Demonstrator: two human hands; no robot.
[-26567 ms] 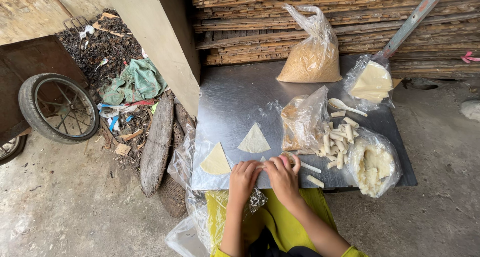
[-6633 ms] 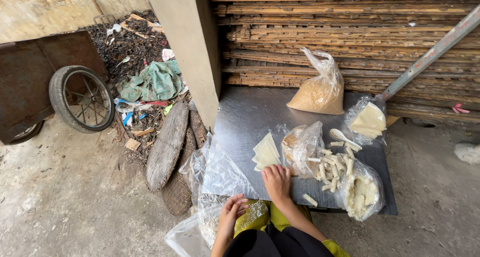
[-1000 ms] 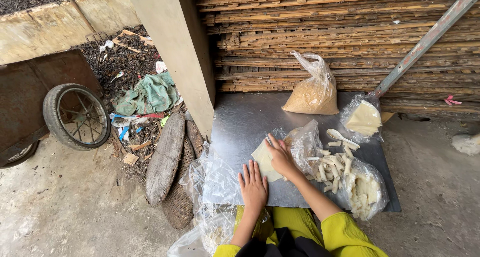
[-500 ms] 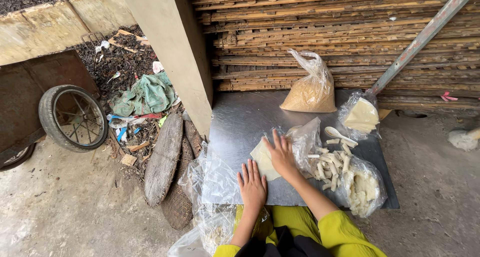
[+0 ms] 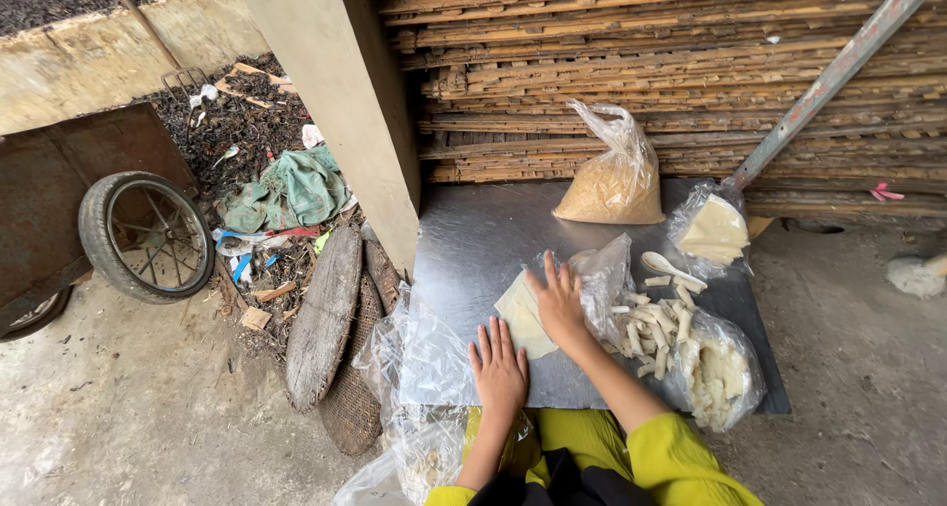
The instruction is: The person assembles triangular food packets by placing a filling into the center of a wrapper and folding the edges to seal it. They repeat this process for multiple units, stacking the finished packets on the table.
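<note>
A crumpled clear plastic sheet (image 5: pixel 419 368) hangs over the front left corner of the grey metal sheet (image 5: pixel 473 240) that carries everything. Just right of it, at the front edge, the left hand (image 5: pixel 500 366) lies palm down with its fingers stretched out flat and slightly spread, gripping nothing. Further in from the front edge, the right hand (image 5: pixel 559 301) presses down with open, spread fingers on a pale square dough wrapper (image 5: pixel 523 314) (its right part is hidden under the palm). Touching that hand's right side is an open clear bag (image 5: pixel 604 279), and beside it a loose heap of pale rolled pieces (image 5: pixel 656 324) spreads toward the right edge, with a white spoon (image 5: pixel 671 269) at its far side. At the front right corner sits a plastic bag of white pieces (image 5: pixel 725 373). Along the back edge stand a knotted bag of tan crumbs (image 5: pixel 612 185) and, near the back right corner, a bag of pale wrappers (image 5: pixel 712 232).
</note>
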